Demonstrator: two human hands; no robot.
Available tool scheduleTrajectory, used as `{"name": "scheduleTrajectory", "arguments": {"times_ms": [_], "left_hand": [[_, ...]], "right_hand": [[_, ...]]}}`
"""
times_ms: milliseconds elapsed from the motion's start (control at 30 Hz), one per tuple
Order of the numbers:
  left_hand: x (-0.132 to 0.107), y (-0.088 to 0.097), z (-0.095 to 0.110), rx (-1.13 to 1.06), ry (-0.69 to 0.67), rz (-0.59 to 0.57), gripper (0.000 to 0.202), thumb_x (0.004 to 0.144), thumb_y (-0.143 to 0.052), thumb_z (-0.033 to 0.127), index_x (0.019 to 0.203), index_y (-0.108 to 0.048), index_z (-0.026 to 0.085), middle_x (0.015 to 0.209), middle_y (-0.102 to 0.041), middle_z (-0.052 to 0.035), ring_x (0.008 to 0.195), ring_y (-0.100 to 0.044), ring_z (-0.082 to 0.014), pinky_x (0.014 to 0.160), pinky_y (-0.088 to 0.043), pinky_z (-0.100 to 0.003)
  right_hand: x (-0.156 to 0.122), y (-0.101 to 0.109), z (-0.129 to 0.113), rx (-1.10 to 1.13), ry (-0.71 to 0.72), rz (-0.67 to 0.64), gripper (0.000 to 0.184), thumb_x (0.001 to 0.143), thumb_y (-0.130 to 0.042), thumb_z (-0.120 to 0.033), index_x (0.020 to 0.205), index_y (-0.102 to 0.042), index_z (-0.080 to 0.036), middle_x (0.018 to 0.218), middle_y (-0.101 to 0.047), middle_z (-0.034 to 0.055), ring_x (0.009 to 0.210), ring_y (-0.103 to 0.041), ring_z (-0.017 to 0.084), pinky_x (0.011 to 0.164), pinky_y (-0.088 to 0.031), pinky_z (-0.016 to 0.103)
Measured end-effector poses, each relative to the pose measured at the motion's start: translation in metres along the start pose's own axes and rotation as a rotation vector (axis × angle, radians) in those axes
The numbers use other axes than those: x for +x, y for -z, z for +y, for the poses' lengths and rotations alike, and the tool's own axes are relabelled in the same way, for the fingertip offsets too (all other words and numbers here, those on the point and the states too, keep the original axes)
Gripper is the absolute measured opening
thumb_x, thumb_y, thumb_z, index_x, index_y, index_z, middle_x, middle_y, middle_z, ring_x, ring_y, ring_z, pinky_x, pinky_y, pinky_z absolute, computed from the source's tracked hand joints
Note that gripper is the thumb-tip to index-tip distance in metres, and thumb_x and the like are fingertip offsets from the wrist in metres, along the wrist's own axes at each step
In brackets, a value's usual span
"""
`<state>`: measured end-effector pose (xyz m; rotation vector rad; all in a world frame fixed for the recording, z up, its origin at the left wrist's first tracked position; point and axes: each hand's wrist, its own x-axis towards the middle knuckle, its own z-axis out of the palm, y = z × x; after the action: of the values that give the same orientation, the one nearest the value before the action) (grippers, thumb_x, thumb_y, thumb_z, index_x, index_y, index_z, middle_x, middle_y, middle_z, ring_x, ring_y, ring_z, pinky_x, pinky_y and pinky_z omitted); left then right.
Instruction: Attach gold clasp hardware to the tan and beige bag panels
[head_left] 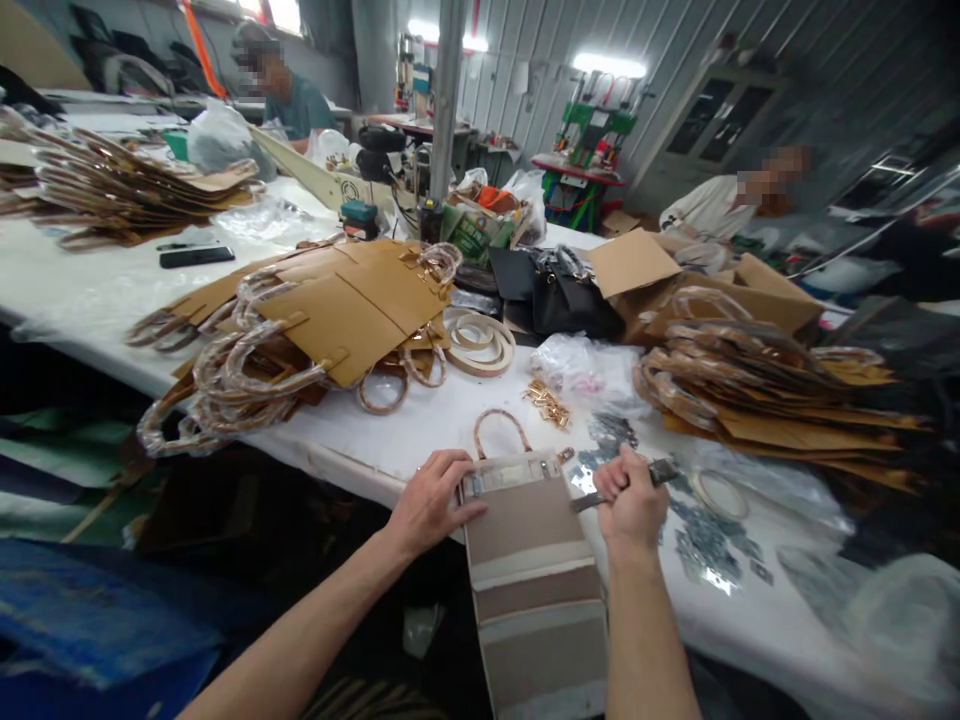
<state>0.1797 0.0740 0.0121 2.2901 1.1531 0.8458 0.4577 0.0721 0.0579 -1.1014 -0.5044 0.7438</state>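
Note:
A long bag panel (pixel 529 520), grey-brown on its upturned side, lies over the table's front edge and hangs toward me. Small metal fittings sit along its pale top strip, and a wrapped curved handle (pixel 501 415) sticks out beyond it. My left hand (pixel 439 500) grips the panel's upper left corner, thumb on its face. In my right hand (pixel 634 500), closed just off the panel's right edge, is a metal hand tool with a dark end (pixel 664 470); its exact kind is unclear. Flat metal plates (pixel 709 550) and small gold-coloured hardware (pixel 547 403) lie close by.
Tan bag panels with wrapped handles (pixel 352 300) are piled at left, another stack (pixel 787 400) at right. Behind are rolled strips (pixel 480 343), a black bag (pixel 570 300), a cardboard box (pixel 720 290) and a metal post (pixel 448 110). Two people sit farther back.

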Motion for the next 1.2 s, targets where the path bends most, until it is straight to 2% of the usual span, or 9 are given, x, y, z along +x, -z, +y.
{"name": "scheduleTrajectory", "arguments": {"times_ms": [100, 200, 333, 400, 533, 800, 1067, 1200], "left_hand": [[-0.007, -0.004, -0.006, -0.068, 0.025, 0.019, 0.038, 0.088, -0.079, 0.035, 0.121, -0.064, 0.024, 0.131, -0.064, -0.0087, 0.121, -0.063, -0.0243, 0.104, -0.055, -0.041], [-0.007, -0.007, -0.007, -0.101, 0.027, 0.031, 0.038, 0.087, -0.079, 0.034, 0.121, -0.067, 0.024, 0.130, -0.066, -0.0083, 0.118, -0.066, -0.0236, 0.102, -0.057, -0.040], [-0.008, -0.006, -0.008, -0.125, 0.026, 0.061, 0.028, 0.093, -0.072, 0.032, 0.120, -0.071, 0.025, 0.130, -0.067, -0.0085, 0.116, -0.068, -0.0221, 0.102, -0.058, -0.038], [-0.008, -0.005, -0.007, -0.128, 0.040, 0.077, 0.024, 0.095, -0.067, 0.030, 0.118, -0.072, 0.025, 0.128, -0.068, -0.0087, 0.115, -0.069, -0.0215, 0.102, -0.058, -0.037], [-0.006, -0.003, -0.007, -0.148, 0.049, 0.063, 0.025, 0.092, -0.069, 0.027, 0.116, -0.074, 0.025, 0.128, -0.068, -0.0089, 0.114, -0.070, -0.0214, 0.100, -0.059, -0.035], [-0.002, -0.003, -0.003, -0.134, 0.080, 0.027, 0.028, 0.089, -0.069, 0.023, 0.116, -0.075, 0.022, 0.127, -0.067, -0.0091, 0.113, -0.070, -0.0217, 0.099, -0.059, -0.034], [0.000, 0.001, -0.001, -0.127, 0.063, -0.021, 0.028, 0.092, -0.064, 0.022, 0.118, -0.073, 0.023, 0.130, -0.065, -0.0102, 0.118, -0.067, -0.0221, 0.103, -0.057, -0.034], [0.002, 0.004, -0.001, -0.126, 0.068, -0.029, 0.026, 0.093, -0.063, 0.022, 0.117, -0.073, 0.022, 0.129, -0.065, -0.0104, 0.117, -0.067, -0.0217, 0.104, -0.056, -0.034]], "right_hand": [[-0.014, -0.021, -0.011, 0.018, -0.003, -0.046, 0.056, 0.082, -0.083, -0.039, 0.058, -0.036, -0.020, 0.051, -0.036, -0.0106, 0.040, -0.029, 0.004, 0.039, -0.020, 0.020], [-0.034, -0.047, -0.017, 0.038, 0.012, -0.155, 0.050, 0.085, -0.080, -0.040, 0.061, -0.041, -0.020, 0.050, -0.038, -0.0099, 0.040, -0.031, 0.005, 0.039, -0.021, 0.021], [-0.061, -0.072, -0.008, 0.102, -0.004, -0.326, 0.050, 0.094, -0.069, -0.044, 0.061, -0.039, -0.021, 0.048, -0.033, -0.0102, 0.039, -0.026, 0.005, 0.039, -0.020, 0.022], [-0.072, -0.079, 0.001, 0.117, 0.014, -0.355, 0.050, 0.095, -0.065, -0.042, 0.060, -0.036, -0.022, 0.048, -0.029, -0.0105, 0.038, -0.023, 0.006, 0.039, -0.019, 0.023], [-0.089, -0.083, 0.019, 0.159, 0.090, -0.285, 0.046, 0.097, -0.058, -0.034, 0.061, -0.033, -0.022, 0.049, -0.026, -0.0105, 0.039, -0.018, 0.007, 0.040, -0.015, 0.024], [-0.109, -0.078, 0.042, 0.185, 0.210, -0.219, 0.046, 0.101, -0.050, -0.031, 0.061, -0.028, -0.021, 0.049, -0.021, -0.0096, 0.039, -0.018, 0.007, 0.042, -0.018, 0.025], [-0.112, -0.085, 0.045, 0.146, 0.256, -0.154, 0.046, 0.101, -0.049, -0.031, 0.063, -0.027, -0.021, 0.050, -0.022, -0.0095, 0.039, -0.017, 0.007, 0.043, -0.018, 0.025], [-0.111, -0.086, 0.044, 0.190, 0.223, -0.137, 0.044, 0.099, -0.050, -0.027, 0.062, -0.028, -0.021, 0.050, -0.022, -0.0089, 0.039, -0.018, 0.008, 0.043, -0.017, 0.026]]}}
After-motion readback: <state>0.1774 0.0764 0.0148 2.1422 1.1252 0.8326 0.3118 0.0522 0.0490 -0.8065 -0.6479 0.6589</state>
